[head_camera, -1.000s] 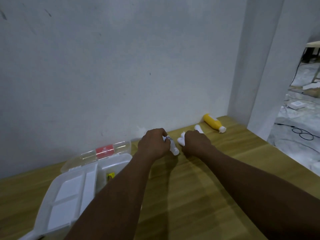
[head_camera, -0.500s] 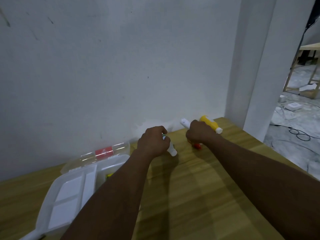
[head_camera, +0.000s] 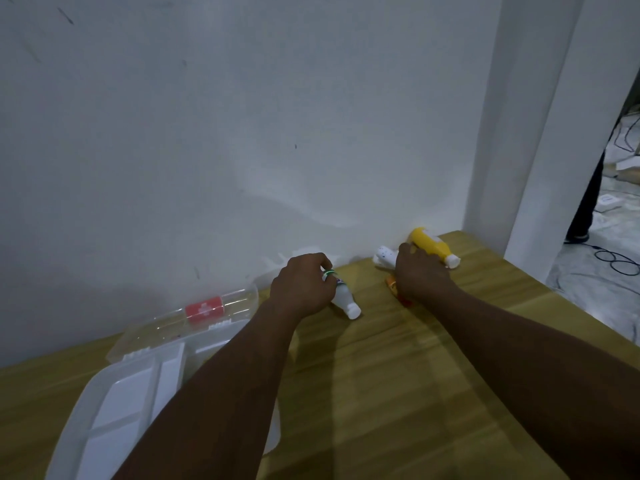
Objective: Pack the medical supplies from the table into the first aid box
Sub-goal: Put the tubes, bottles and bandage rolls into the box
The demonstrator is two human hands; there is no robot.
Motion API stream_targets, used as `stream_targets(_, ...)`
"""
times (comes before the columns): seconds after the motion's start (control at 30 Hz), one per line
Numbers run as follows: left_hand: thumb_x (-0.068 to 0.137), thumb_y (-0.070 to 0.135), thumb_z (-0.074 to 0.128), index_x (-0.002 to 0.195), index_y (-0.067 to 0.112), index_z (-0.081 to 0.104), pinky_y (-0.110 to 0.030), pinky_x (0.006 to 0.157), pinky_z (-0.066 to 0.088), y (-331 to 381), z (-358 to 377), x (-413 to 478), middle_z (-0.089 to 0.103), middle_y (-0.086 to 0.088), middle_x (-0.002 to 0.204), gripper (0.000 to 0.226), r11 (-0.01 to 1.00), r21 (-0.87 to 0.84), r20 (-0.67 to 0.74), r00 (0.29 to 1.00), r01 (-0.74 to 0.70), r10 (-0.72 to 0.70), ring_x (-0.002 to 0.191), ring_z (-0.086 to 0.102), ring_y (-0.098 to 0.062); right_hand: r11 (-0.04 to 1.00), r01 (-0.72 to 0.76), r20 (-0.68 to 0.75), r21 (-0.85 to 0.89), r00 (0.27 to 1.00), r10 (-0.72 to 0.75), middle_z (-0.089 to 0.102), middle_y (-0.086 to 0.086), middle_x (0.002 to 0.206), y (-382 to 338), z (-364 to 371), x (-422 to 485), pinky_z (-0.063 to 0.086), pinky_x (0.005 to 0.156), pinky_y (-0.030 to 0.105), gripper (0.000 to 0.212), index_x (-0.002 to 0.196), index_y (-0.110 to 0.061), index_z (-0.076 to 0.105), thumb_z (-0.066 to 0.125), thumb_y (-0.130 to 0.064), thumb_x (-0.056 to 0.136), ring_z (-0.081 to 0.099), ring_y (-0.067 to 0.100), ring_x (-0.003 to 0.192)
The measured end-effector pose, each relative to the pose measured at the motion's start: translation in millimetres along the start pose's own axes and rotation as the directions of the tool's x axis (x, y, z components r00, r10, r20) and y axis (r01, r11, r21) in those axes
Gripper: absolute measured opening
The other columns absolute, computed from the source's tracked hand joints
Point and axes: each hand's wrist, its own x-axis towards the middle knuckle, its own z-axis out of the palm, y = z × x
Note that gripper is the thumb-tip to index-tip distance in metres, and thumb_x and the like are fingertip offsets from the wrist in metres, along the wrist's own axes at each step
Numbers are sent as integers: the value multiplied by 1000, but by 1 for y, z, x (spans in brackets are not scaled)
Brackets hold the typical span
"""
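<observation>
My left hand [head_camera: 303, 285] grips a small white bottle [head_camera: 346, 303] with a green band, its cap pointing down-right just above the table. My right hand [head_camera: 420, 271] reaches to the back of the table and curls over a white container [head_camera: 384, 255]. It touches the yellow bottle [head_camera: 431, 245] lying against the wall. An orange and red item [head_camera: 393, 284] shows under its palm. The open clear first aid box [head_camera: 145, 368] with a red label on its lid lies at the left, partly hidden by my left forearm.
The wooden table [head_camera: 398, 393] ends at the right near a white pillar [head_camera: 530, 133]. Beyond that edge lie cables and a person's dark leg [head_camera: 585, 209] on the floor. The white wall runs along the table's back.
My right hand has moved right and back from beside my left hand to the yellow bottle and the white container. My left hand has kept hold of the white bottle.
</observation>
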Motion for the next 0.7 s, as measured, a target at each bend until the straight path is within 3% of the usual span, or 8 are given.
stream_targets(0.13, 88, 35, 61, 117, 27, 67, -41, 92, 53, -1, -14, -7, 68, 3, 113, 31, 1000, -2, -7, 1000, -5, 5, 106, 63, -20, 993, 16, 22, 115, 1000, -19, 57, 18, 121, 4, -19, 0, 51, 80, 41, 43, 128, -6, 41, 58, -12, 88, 62, 35, 104)
stream_targets(0.2, 89, 36, 62, 117, 26, 67, -41, 93, 53, 0, -24, -13, 69, 3, 112, 30, 1000, -1, -27, 1000, -8, 8, 105, 63, -20, 980, 29, 55, 198, 998, -41, 56, 20, 119, 2, -40, 0, 50, 71, 39, 45, 128, -4, 37, 55, -4, 87, 63, 36, 101)
stream_targets(0.3, 90, 36, 61, 117, 25, 67, -38, 92, 52, 0, -46, -26, 69, 1, 111, 29, 1000, 2, -75, 997, -9, 9, 104, 64, -22, 877, 47, 183, 477, 971, -151, 56, 21, 108, -8, -82, -11, 56, 52, 38, 46, 126, -12, 28, 57, -6, 91, 71, 35, 79)
stream_targets(0.37, 90, 35, 61, 117, 25, 67, -36, 91, 52, -2, -63, -39, 69, 1, 110, 29, 1000, 0, -102, 995, 3, -3, 102, 64, -21, 801, 61, 282, 595, 918, -280, 57, 21, 104, -18, -112, -25, 49, 46, 32, 37, 121, -9, 35, 59, -10, 93, 70, 32, 72)
stream_targets(0.43, 90, 34, 61, 115, 25, 68, -35, 90, 51, -7, -82, -55, 69, 2, 109, 28, 1000, -7, -132, 991, 28, -29, 102, 63, -21, 768, 80, 399, 636, 817, -416, 60, 24, 93, -34, -140, -45, 45, 47, 30, 21, 110, -1, 49, 60, -9, 94, 65, 30, 71)
stream_targets(0.53, 86, 26, 57, 113, 26, 69, -35, 92, 51, -22, -111, -86, 68, 2, 109, 29, 997, -23, -176, 981, 77, -80, 104, 62, -22, 761, 108, 505, 640, 687, -523, 60, 21, 87, -65, -169, -76, 44, 54, 31, 19, 110, 2, 57, 59, -10, 96, 60, 24, 66)
stream_targets(0.7, 85, 20, 55, 117, 24, 68, -37, 93, 52, -57, -147, -139, 68, -1, 109, 34, 985, -10, -203, 964, 173, -171, 104, 62, -23, 730, 194, 484, 655, 634, -603, 66, 18, 94, -121, -182, -115, 51, 60, 33, 23, 116, -2, 59, 61, -10, 95, 63, 23, 68)
